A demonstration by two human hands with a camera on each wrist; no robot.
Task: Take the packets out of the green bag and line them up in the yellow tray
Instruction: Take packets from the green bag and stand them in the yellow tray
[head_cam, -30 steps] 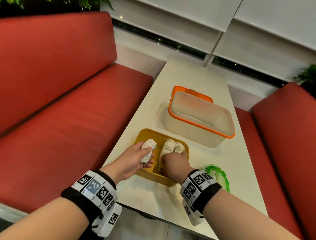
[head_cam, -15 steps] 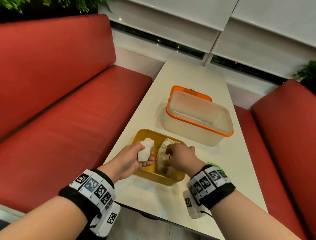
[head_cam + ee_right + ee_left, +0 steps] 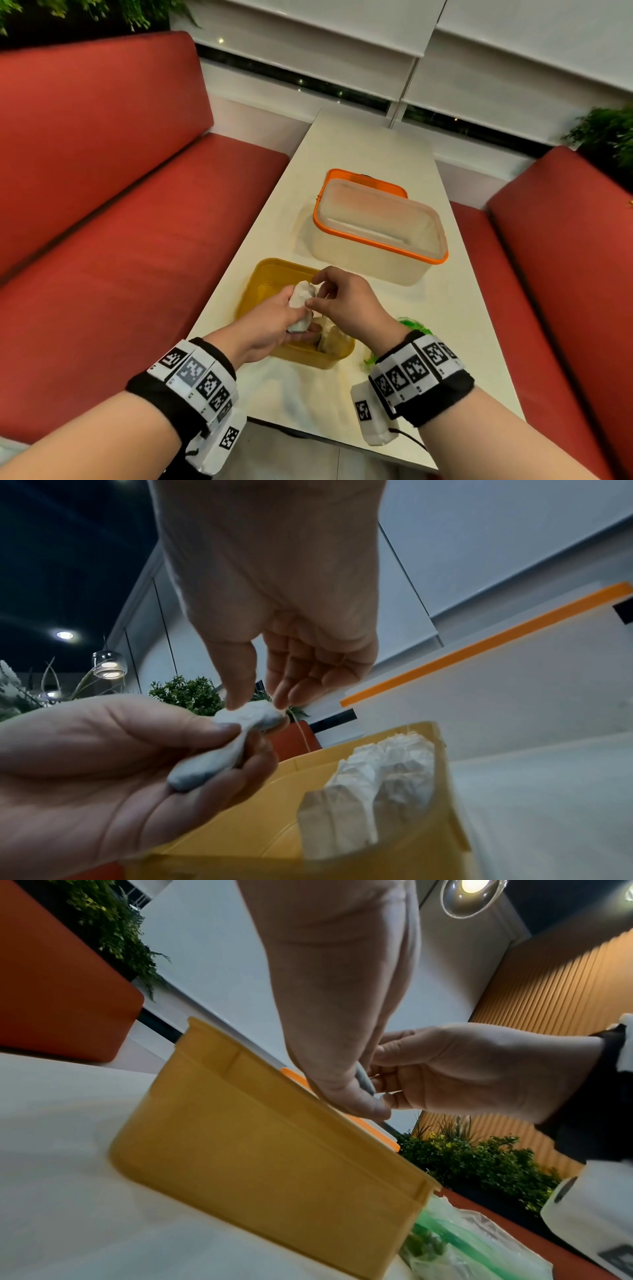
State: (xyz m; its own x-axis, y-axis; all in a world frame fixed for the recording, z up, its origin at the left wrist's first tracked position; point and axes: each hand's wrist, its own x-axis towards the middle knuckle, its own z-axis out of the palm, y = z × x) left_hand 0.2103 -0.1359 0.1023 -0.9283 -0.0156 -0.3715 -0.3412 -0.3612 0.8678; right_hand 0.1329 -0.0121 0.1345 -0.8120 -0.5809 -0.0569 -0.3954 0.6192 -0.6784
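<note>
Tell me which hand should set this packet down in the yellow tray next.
Probably the left hand: it grips the packet over the yellow tray, while the right hand only pinches its top end.

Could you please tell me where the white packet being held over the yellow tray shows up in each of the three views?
Head: the held packet is at lower centre, between both hands.
Left wrist: only a grey sliver shows between the fingers.
Right wrist: it lies centre-left in the left palm.
Shared landmark: the yellow tray.

red booth seats, cream table, white blinds
</note>
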